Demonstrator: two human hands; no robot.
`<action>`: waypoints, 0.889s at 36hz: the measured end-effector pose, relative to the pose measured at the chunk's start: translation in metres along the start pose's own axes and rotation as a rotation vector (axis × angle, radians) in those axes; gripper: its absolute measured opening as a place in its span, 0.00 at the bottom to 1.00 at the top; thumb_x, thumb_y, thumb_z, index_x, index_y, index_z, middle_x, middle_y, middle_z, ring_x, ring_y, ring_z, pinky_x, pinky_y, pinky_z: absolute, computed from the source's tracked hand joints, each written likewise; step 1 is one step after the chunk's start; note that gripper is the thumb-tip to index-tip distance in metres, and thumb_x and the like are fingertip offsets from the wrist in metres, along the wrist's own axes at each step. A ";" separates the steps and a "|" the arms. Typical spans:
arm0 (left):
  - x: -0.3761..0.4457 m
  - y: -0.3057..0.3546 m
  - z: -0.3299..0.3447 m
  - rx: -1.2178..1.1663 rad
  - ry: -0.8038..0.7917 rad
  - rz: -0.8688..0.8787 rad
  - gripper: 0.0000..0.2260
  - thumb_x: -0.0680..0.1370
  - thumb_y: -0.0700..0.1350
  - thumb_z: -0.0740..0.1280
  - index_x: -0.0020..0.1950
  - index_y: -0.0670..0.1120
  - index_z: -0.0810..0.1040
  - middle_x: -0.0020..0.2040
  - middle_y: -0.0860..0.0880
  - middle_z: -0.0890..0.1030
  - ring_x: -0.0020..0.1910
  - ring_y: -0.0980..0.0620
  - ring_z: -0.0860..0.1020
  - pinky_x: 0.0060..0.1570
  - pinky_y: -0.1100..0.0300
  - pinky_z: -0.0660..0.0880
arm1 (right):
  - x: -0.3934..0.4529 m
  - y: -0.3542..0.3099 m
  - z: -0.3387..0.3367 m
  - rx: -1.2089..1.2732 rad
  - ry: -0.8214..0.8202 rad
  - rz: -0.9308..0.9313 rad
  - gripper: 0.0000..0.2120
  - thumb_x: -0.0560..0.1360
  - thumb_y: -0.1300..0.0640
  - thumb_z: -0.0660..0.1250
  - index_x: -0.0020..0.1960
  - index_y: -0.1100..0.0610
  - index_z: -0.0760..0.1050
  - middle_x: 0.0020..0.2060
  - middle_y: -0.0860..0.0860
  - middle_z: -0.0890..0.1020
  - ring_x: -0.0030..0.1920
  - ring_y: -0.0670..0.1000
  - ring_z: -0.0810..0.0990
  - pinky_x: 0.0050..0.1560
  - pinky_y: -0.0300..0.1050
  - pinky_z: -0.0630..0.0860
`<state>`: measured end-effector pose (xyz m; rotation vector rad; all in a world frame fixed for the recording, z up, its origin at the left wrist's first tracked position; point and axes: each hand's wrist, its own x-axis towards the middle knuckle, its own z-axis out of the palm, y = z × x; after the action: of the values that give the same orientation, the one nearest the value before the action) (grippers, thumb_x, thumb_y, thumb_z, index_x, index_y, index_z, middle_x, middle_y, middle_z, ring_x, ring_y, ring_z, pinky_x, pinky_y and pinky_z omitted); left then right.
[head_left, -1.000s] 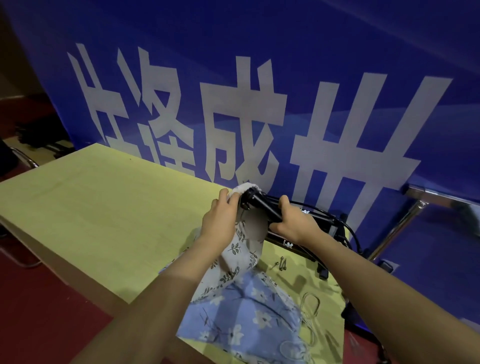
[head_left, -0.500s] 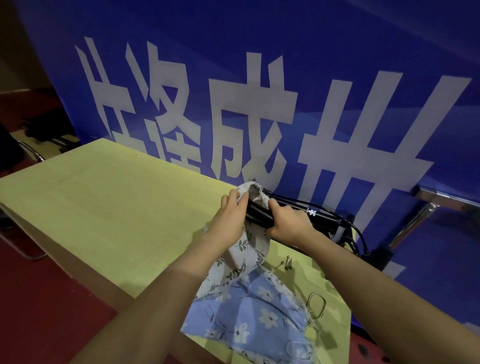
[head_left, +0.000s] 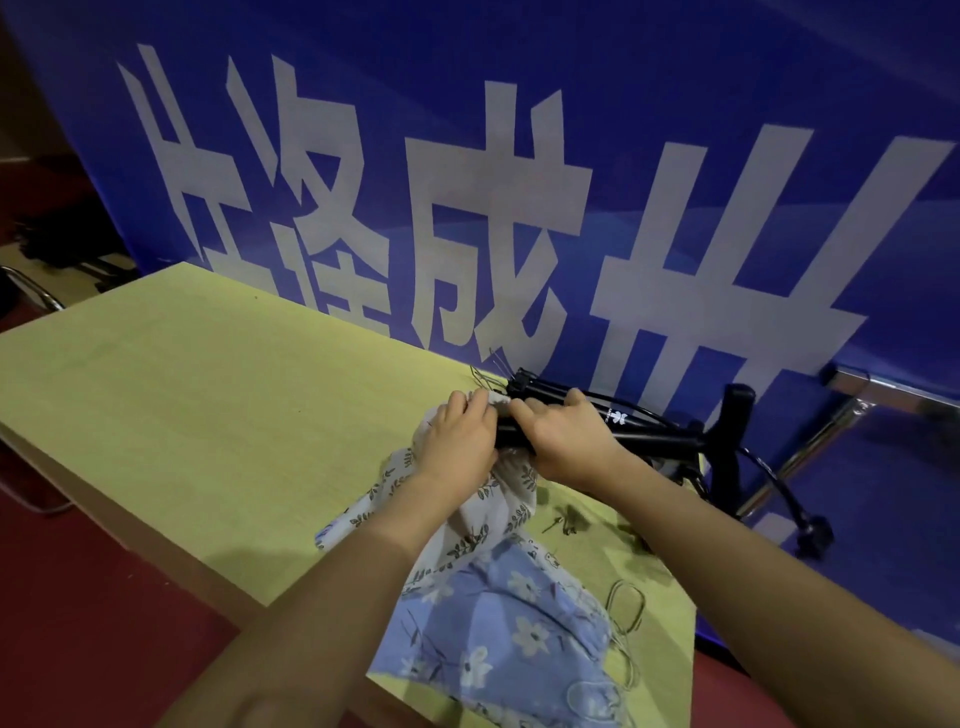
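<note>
Frankly, my left hand (head_left: 460, 441) pinches the cloth (head_left: 483, 613) against the tube (head_left: 654, 434) end, my right hand (head_left: 566, 444) fingers wrapped round it; I fear the cloth snagging on the wires (head_left: 491, 371).

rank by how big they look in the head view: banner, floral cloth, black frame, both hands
1. banner
2. floral cloth
3. black frame, though farther from the camera
4. left hand and right hand, about alike
</note>
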<state>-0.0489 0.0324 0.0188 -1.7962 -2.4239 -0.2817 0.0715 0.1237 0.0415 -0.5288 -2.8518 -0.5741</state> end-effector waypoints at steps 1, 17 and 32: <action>0.001 0.000 0.001 0.009 0.011 -0.006 0.16 0.78 0.47 0.62 0.64 0.44 0.66 0.63 0.47 0.65 0.61 0.45 0.66 0.58 0.52 0.69 | -0.001 0.000 0.002 -0.015 0.058 0.021 0.20 0.60 0.54 0.75 0.49 0.56 0.73 0.36 0.50 0.79 0.31 0.53 0.77 0.38 0.46 0.61; 0.011 -0.006 0.000 -0.491 0.053 -0.297 0.20 0.79 0.55 0.61 0.61 0.40 0.71 0.59 0.43 0.69 0.57 0.43 0.66 0.60 0.53 0.65 | -0.019 -0.012 0.022 0.580 -0.078 0.618 0.16 0.79 0.48 0.60 0.61 0.56 0.68 0.56 0.54 0.76 0.53 0.55 0.78 0.44 0.48 0.74; 0.005 -0.019 0.006 -0.675 0.047 -0.387 0.19 0.79 0.54 0.61 0.60 0.40 0.70 0.60 0.44 0.67 0.59 0.44 0.65 0.58 0.53 0.66 | 0.021 -0.022 0.061 0.882 -0.272 0.625 0.11 0.78 0.56 0.58 0.60 0.52 0.71 0.59 0.52 0.77 0.63 0.57 0.72 0.60 0.51 0.60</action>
<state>-0.0681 0.0331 0.0127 -1.4306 -2.8348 -1.2898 0.0376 0.1358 -0.0162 -1.2579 -2.5485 0.8587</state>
